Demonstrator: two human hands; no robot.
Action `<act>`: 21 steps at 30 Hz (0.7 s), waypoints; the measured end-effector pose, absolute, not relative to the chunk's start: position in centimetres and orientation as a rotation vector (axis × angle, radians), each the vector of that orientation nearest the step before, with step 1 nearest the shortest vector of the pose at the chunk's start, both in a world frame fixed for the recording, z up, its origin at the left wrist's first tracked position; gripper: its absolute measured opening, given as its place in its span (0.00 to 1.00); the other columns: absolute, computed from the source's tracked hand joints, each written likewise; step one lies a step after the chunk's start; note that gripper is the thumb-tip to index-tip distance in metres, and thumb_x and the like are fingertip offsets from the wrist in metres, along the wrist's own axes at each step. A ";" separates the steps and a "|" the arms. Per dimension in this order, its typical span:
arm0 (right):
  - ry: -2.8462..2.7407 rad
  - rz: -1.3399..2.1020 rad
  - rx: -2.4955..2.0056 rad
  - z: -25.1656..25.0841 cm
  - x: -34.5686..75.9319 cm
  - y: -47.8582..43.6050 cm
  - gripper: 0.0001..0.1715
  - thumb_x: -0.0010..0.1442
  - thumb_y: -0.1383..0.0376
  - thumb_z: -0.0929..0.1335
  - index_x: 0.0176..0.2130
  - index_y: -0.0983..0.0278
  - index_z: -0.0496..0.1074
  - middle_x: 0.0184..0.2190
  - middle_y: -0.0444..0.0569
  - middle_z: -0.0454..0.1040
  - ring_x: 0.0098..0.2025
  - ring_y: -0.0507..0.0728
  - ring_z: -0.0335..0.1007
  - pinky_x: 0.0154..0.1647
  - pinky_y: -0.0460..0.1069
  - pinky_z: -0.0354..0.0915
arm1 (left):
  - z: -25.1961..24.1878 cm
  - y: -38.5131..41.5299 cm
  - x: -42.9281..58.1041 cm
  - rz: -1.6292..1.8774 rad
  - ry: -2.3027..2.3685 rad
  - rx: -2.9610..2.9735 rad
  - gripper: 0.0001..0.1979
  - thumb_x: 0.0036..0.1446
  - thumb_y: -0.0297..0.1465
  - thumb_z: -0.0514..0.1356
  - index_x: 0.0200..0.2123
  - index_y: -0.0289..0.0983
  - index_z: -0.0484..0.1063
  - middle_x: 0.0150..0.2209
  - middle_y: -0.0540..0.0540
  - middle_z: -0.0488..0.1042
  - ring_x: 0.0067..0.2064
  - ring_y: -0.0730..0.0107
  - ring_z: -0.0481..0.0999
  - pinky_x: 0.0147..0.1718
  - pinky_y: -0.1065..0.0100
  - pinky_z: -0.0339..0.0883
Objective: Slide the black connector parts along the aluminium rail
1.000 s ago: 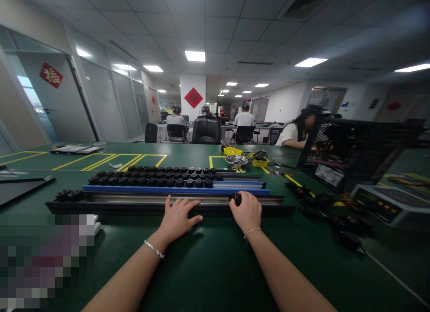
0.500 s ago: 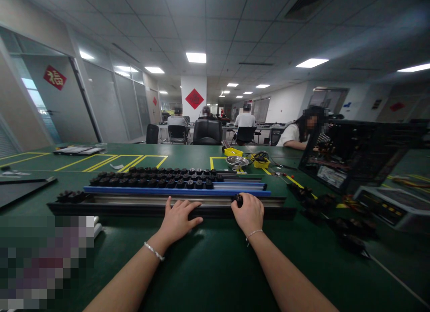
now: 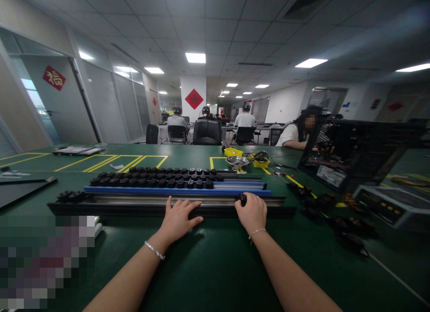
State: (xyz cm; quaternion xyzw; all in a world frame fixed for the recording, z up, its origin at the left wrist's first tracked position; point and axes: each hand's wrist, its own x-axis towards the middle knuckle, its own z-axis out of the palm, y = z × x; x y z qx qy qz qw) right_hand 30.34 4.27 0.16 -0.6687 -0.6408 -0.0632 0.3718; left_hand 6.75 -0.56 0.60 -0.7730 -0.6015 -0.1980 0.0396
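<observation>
A long black rail (image 3: pixel 141 211) with a metallic channel lies across the green table in front of me. My left hand (image 3: pixel 179 218) rests on its near side, fingers spread and nothing held. Further right, my right hand (image 3: pixel 252 212) has its fingers wrapped round a small black round-topped block (image 3: pixel 242 199) at the channel; its lower part is hidden. A couple of similar black blocks (image 3: pixel 72 196) sit at the rail's left end. Right behind is a blue-edged rail (image 3: pixel 168 190), with rows of black blocks (image 3: pixel 151 182) along it and a further rail.
On the right stand an open computer case (image 3: pixel 363 151) and a grey metal box (image 3: pixel 396 209), with loose black blocks (image 3: pixel 352 233) nearby. A metal dish (image 3: pixel 237 161) and yellow trays (image 3: pixel 233 152) are behind the rails. A person (image 3: pixel 295 130) sits across the table.
My right hand has slid slightly to the right along the rail, and the black block has moved with it. My left hand stays in place.
</observation>
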 end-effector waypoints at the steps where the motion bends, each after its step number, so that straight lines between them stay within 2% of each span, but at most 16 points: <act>1: -1.641 -0.164 -1.717 0.1 30.4 4.3 0.15 0.50 0.62 0.61 0.38 0.64 0.68 0.38 0.51 0.72 0.45 0.58 0.61 0.51 0.52 0.47 | 0.6 -0.5 6.8 -0.608 -1.841 -2.369 0.23 0.52 0.49 0.49 0.52 0.54 0.61 0.41 0.51 0.72 0.47 0.61 0.66 0.56 0.42 0.26; 21: -1.627 -0.180 -1.721 0.2 30.9 4.4 0.14 0.50 0.63 0.61 0.36 0.65 0.69 0.35 0.51 0.72 0.43 0.58 0.63 0.48 0.51 0.50 | 0.7 -0.6 6.7 -0.587 -1.856 -2.377 0.24 0.52 0.49 0.50 0.52 0.54 0.61 0.42 0.50 0.71 0.47 0.62 0.66 0.56 0.42 0.26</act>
